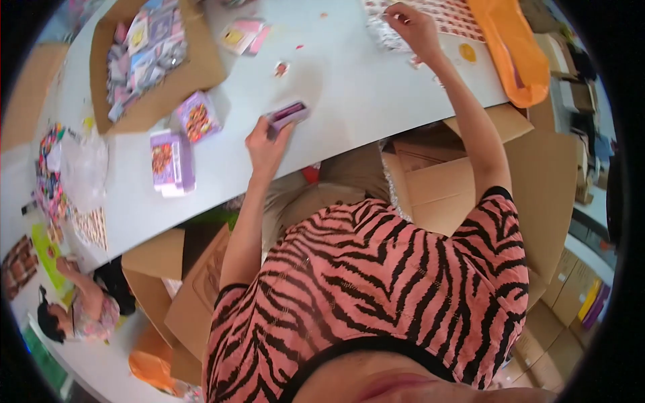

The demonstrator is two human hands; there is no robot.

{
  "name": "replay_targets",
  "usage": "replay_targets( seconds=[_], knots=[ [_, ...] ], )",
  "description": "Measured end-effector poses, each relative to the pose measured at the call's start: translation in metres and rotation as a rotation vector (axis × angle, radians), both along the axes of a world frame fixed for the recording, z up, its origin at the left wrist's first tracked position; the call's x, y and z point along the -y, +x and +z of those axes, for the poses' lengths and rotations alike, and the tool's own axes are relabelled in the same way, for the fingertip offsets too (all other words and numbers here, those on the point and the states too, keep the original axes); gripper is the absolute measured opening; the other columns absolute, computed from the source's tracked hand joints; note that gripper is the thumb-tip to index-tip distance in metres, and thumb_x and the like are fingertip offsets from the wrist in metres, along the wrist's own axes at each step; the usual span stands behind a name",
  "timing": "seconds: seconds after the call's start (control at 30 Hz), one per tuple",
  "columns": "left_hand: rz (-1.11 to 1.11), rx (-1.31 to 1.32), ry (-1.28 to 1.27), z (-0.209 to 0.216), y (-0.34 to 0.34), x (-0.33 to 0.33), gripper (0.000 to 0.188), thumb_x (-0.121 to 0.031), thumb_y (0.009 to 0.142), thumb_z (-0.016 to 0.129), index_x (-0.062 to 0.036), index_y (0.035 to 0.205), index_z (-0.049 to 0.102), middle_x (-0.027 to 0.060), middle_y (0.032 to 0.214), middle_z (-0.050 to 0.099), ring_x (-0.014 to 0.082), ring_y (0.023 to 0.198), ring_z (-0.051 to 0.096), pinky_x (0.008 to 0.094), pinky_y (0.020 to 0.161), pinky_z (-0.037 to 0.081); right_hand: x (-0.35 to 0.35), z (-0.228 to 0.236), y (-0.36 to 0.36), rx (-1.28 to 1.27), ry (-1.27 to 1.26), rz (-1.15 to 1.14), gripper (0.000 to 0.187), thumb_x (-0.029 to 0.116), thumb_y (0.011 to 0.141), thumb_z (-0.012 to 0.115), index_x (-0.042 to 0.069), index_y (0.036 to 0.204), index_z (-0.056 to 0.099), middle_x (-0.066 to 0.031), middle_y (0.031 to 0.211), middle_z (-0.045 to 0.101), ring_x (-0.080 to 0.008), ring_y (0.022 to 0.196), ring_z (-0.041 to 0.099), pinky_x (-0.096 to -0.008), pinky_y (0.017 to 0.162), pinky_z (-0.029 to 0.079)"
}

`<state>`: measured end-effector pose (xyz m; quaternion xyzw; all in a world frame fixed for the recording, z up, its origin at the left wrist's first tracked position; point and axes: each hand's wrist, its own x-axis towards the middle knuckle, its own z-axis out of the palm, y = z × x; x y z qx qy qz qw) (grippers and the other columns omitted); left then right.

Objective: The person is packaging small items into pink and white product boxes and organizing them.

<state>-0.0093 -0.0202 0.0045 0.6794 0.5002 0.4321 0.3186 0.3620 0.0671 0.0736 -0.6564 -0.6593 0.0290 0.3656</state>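
My left hand is closed round a small purple box above the table's near edge, and the box's dark inside faces up. My right hand reaches far out to the right with its fingertips pinched together. Whatever those fingertips hold is too small to make out. Just past them lie a clear plastic bag and a sheet with rows of small red and white pieces. One small red and brown piece rests alone on the table beyond my left hand.
Left of my hands, two purple printed boxes stand by a cardboard carton full of small packets. An orange bag hangs over the table's right end. Open cartons sit below the near edge. Another person works at lower left.
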Motion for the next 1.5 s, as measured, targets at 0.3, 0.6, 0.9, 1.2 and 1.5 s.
replay_targets(
  seconds=[0.3, 0.6, 0.9, 1.2, 1.5],
  knots=[
    [-0.053, 0.044, 0.011, -0.015, -0.005, 0.0, 0.025, -0.008, 0.075, 0.075, -0.0016, 0.095, 0.062, 0.008, 0.08, 0.066, 0.0123, 0.068, 0.058, 0.0265, 0.066, 0.049, 0.077, 0.054, -0.157, -0.08, 0.037, 0.678, 0.008, 0.004, 0.08, 0.065, 0.006, 0.088, 0.063, -0.0018, 0.084, 0.064, -0.0136, 0.069, 0.058, -0.0265, 0.06, 0.048],
    [-0.026, 0.056, 0.044, -0.009, 0.001, -0.001, 0.026, -0.007, 0.071, 0.075, -0.0031, 0.094, 0.063, 0.0104, 0.079, 0.066, 0.0214, 0.067, 0.063, 0.0309, 0.063, 0.05, 0.074, 0.024, -0.189, 0.458, 0.179, 0.72, 0.012, 0.008, 0.075, 0.066, 0.007, 0.086, 0.06, -0.0023, 0.085, 0.059, -0.0186, 0.078, 0.06, -0.0302, 0.062, 0.051],
    [-0.038, 0.02, 0.033, -0.002, 0.001, 0.0, 0.026, -0.008, 0.072, 0.076, -0.0033, 0.094, 0.063, 0.0106, 0.078, 0.067, 0.022, 0.066, 0.064, 0.0313, 0.062, 0.051, 0.075, 0.023, -0.184, 0.328, 0.224, 0.681, 0.02, 0.009, 0.072, 0.069, 0.01, 0.091, 0.064, -0.0004, 0.094, 0.058, -0.0171, 0.082, 0.06, -0.03, 0.062, 0.052],
    [-0.023, 0.002, 0.046, -0.002, 0.003, -0.002, 0.026, -0.012, 0.072, 0.077, -0.0044, 0.093, 0.064, 0.0111, 0.078, 0.067, 0.023, 0.066, 0.064, 0.0322, 0.06, 0.05, 0.076, 0.012, -0.185, 0.234, 0.155, 0.652, 0.016, 0.01, 0.074, 0.069, 0.007, 0.089, 0.065, -0.0057, 0.131, 0.049, -0.0291, 0.119, 0.047, -0.0371, 0.093, 0.045],
    [-0.049, 0.223, -0.093, -0.012, -0.002, -0.004, 0.027, -0.008, 0.075, 0.075, -0.0005, 0.098, 0.061, 0.0113, 0.087, 0.069, 0.017, 0.079, 0.066, 0.0291, 0.072, 0.052, 0.088, 0.01, -0.175, -0.292, -0.039, 0.576, 0.024, 0.004, 0.081, 0.065, 0.006, 0.105, 0.062, -0.0087, 0.131, 0.05, -0.0272, 0.116, 0.051, -0.0359, 0.099, 0.04]
  ],
)
